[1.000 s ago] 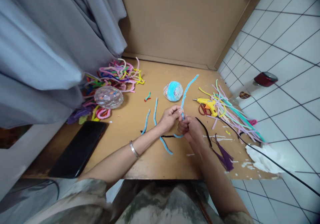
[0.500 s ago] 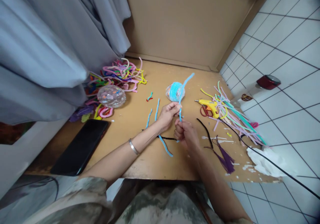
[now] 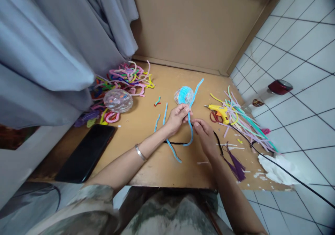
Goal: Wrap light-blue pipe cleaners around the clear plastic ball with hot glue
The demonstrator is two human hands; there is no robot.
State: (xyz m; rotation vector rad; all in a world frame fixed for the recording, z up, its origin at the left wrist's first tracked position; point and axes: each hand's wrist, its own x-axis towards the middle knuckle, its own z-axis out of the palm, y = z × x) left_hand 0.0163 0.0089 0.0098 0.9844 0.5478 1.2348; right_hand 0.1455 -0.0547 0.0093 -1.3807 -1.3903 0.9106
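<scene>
Between the fingers of my left hand (image 3: 180, 117) is a long blue fuzzy strip (image 3: 191, 132), one end pointing up and back, the other curving down to the table. My right hand (image 3: 204, 133) is just right of it, thumb and fingers closed around a thin black piece (image 3: 217, 139) that runs toward the purple tassel (image 3: 237, 167). Behind my left hand sits a clear ball wound with light blue strip (image 3: 185, 95). More blue strips (image 3: 172, 151) lie near my left wrist, with a black strip (image 3: 174, 143) crossing under one.
A black phone (image 3: 85, 154), a clear faceted ball (image 3: 118, 100) and a pile of colourful fuzzy strips (image 3: 128, 76) are at left. To the right are a yellow glue gun (image 3: 220, 112) with a black cord, pastel strips (image 3: 248, 123), white tissue (image 3: 277, 170) and a red-capped bottle (image 3: 280, 87).
My right hand has let go of the blue strip's lower part, moved slightly right and taken the black piece. The strip's lower end now hangs in a visible curve.
</scene>
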